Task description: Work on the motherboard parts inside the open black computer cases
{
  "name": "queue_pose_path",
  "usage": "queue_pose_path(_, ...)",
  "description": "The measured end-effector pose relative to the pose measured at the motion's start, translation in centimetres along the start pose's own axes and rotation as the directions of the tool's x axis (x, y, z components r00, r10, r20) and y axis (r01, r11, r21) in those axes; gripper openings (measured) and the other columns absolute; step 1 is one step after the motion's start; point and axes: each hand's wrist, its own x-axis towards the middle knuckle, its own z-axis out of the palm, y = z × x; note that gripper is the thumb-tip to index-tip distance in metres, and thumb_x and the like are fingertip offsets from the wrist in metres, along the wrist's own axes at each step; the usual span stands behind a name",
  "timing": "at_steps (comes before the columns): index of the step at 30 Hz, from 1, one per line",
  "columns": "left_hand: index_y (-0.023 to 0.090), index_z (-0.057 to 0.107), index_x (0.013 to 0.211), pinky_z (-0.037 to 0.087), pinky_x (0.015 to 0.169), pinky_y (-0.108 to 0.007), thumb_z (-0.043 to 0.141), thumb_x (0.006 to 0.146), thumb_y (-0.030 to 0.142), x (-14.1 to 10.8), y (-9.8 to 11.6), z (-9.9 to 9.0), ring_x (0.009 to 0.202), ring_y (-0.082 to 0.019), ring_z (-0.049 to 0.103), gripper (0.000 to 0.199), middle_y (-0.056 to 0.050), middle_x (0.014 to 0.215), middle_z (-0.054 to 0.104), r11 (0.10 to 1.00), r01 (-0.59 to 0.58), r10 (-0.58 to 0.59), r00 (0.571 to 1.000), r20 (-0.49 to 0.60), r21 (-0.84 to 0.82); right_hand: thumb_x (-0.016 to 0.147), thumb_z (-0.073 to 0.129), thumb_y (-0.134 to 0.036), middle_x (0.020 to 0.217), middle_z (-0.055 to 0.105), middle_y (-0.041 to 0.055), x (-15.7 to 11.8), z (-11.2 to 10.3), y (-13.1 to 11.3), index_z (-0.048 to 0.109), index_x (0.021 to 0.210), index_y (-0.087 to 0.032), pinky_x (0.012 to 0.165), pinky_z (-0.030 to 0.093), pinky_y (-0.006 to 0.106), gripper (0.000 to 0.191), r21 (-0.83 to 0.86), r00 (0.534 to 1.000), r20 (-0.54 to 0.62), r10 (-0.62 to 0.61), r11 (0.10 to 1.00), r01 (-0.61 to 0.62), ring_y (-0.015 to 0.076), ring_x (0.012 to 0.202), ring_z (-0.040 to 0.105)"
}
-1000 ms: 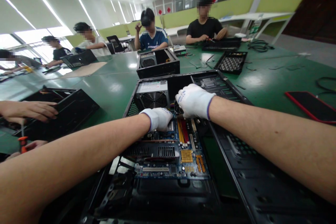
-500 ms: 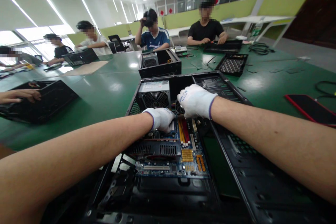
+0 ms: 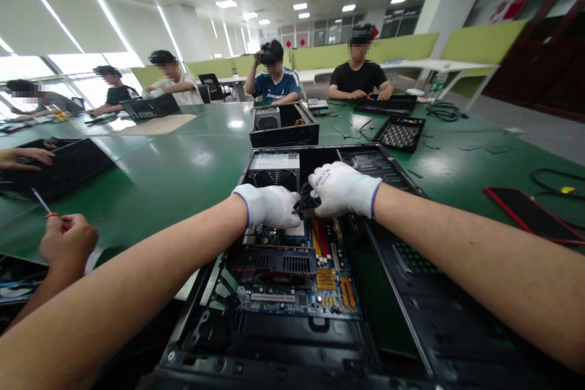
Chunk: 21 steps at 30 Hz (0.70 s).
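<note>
An open black computer case lies in front of me, with a blue motherboard inside. Above the board, my right hand, in a white glove, is closed on the side of a small black cooling fan. My left hand, gloved too, has its fingers closed at the fan's left edge; the fingertips are partly hidden. Just behind my hands sits the power supply with its round grille. Nearer to me, a dark graphics card is seated on the board, beside the yellow and red memory slots.
A second case and a black tray stand farther back on the green table. A red-edged black pad lies right. At left, another person's hand holds a screwdriver. Several co-workers sit around the table.
My left hand has risen from the board to the fan's edge, uncovering a pale square on the board. The fan shows more between my hands. A co-worker's hand with a screwdriver has appeared at left.
</note>
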Motion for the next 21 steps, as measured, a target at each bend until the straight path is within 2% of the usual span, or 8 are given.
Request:
queue_pose_path(3,0.017,0.063,0.112,0.055,0.090,-0.036,0.041,0.101,0.037,-3.0,-1.1,-0.6,0.102,-0.027,0.073,0.032,-0.012,0.111,0.076,0.989,-0.081,0.065,0.990,-0.125,-0.127,0.079,0.065,-0.067,0.111,0.074,0.0181,-0.1,0.1,-0.6,0.072,0.113,-0.013,0.083,0.054,0.040,0.065,0.064,0.998,-0.034,-0.060,0.996,0.062,0.0330,0.101,0.072)
queue_pose_path(6,0.019,0.061,0.105,0.053,0.089,-0.034,0.036,0.103,0.033,-5.9,-1.7,-0.3,0.099,-0.024,0.070,0.028,-0.009,0.109,0.074,0.958,-0.185,0.120,0.952,-0.281,-0.218,0.078,0.068,-0.071,0.114,0.073,0.0171,0.3,0.5,-1.0,0.070,0.115,-0.013,0.086,0.053,0.039,0.068,0.135,0.987,-0.008,-0.161,0.978,0.160,0.0333,0.104,0.071)
queue_pose_path(8,0.019,0.060,0.103,0.052,0.090,-0.035,0.034,0.105,0.033,-7.7,-1.6,0.2,0.099,-0.023,0.069,0.029,-0.008,0.108,0.073,0.949,-0.214,0.117,0.921,-0.373,-0.231,0.078,0.070,-0.071,0.117,0.072,0.0171,0.4,0.6,-1.0,0.070,0.117,-0.013,0.088,0.052,0.038,0.070,0.157,0.980,0.006,-0.198,0.968,0.194,0.0339,0.108,0.070)
queue_pose_path(11,0.020,0.061,0.100,0.051,0.089,-0.036,0.034,0.107,0.034,-10.3,-0.5,0.9,0.095,-0.022,0.067,0.032,-0.007,0.102,0.071,0.941,-0.204,0.072,0.901,-0.427,-0.272,0.083,0.066,-0.071,0.120,0.071,0.0177,-0.1,0.1,-0.2,0.068,0.122,-0.013,0.090,0.051,0.038,0.070,0.208,0.980,-0.074,-0.184,0.958,0.196,0.0330,0.110,0.068)
queue_pose_path(14,0.021,0.060,0.095,0.051,0.086,-0.034,0.039,0.107,0.033,-13.0,1.5,1.5,0.091,-0.020,0.066,0.027,-0.004,0.099,0.068,0.926,-0.207,0.046,0.893,-0.448,-0.317,0.089,0.062,-0.068,0.120,0.071,0.0179,-2.1,-1.2,1.4,0.068,0.124,-0.013,0.092,0.051,0.039,0.065,0.215,0.978,-0.161,-0.132,0.962,0.165,0.0323,0.110,0.068)
queue_pose_path(17,0.023,0.057,0.093,0.051,0.079,-0.030,0.046,0.104,0.028,-15.7,3.5,2.3,0.087,-0.017,0.066,0.017,-0.002,0.103,0.067,0.926,-0.202,0.029,0.881,-0.473,-0.320,0.093,0.057,-0.066,0.124,0.070,0.0205,-5.8,-1.5,3.4,0.066,0.129,-0.011,0.097,0.052,0.046,0.066,0.165,0.958,-0.286,-0.006,0.985,0.055,0.0357,0.114,0.067)
queue_pose_path(19,0.025,0.057,0.096,0.051,0.075,-0.028,0.049,0.103,0.025,-17.1,4.6,3.2,0.085,-0.017,0.066,0.010,-0.001,0.104,0.067,0.935,-0.210,0.040,0.863,-0.504,-0.286,0.094,0.054,-0.067,0.134,0.066,0.0232,-9.3,-0.2,4.6,0.061,0.140,-0.008,0.104,0.050,0.051,0.075,0.188,0.914,-0.387,0.122,0.981,-0.052,0.0391,0.125,0.062)
queue_pose_path(21,0.025,0.057,0.099,0.051,0.073,-0.029,0.052,0.101,0.025,-18.0,5.2,4.3,0.085,-0.018,0.066,0.006,-0.001,0.102,0.067,0.951,-0.227,0.074,0.826,-0.559,-0.210,0.090,0.055,-0.073,0.136,0.066,0.0232,-13.1,2.5,5.8,0.061,0.142,-0.012,0.104,0.052,0.052,0.080,0.294,0.869,-0.410,0.276,0.942,-0.160,0.0389,0.123,0.064)
